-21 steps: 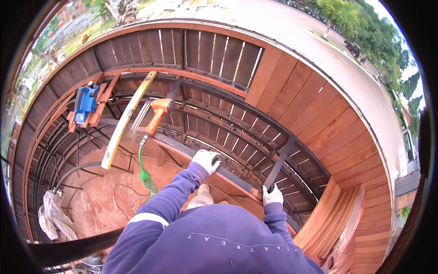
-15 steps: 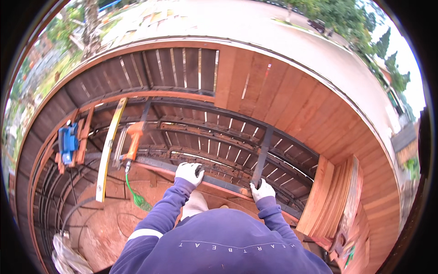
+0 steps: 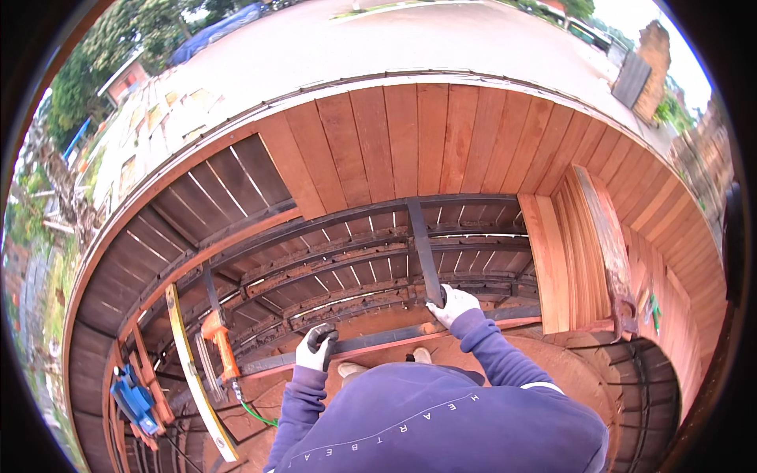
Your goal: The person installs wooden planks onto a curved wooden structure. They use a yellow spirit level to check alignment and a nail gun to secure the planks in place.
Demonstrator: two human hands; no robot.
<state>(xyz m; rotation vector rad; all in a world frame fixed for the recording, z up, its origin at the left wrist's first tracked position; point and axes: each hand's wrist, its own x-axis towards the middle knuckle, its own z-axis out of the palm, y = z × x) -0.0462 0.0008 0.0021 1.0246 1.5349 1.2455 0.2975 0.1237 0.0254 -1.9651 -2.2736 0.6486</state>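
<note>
My gloved right hand grips a dark metal strut where it meets the horizontal beam. Just left of that beam's middle, my gloved left hand has its fingers curled; whether it holds anything is hidden. To its left lie an orange air nail gun with a green coiled hose and a long yellow level. A blue power planer rests on short boards at far left. My shoes show below the beam.
A curved slatted wall, partly lined with red-brown boards, surrounds me. Curved metal rails cross the opening. A stack of long boards leans at the right. Beyond the rim are pale ground, trees and small buildings.
The view has turned right, bringing the board stack nearer the middle. My left hand has come off the beam it was resting on; my right hand stays on the strut.
</note>
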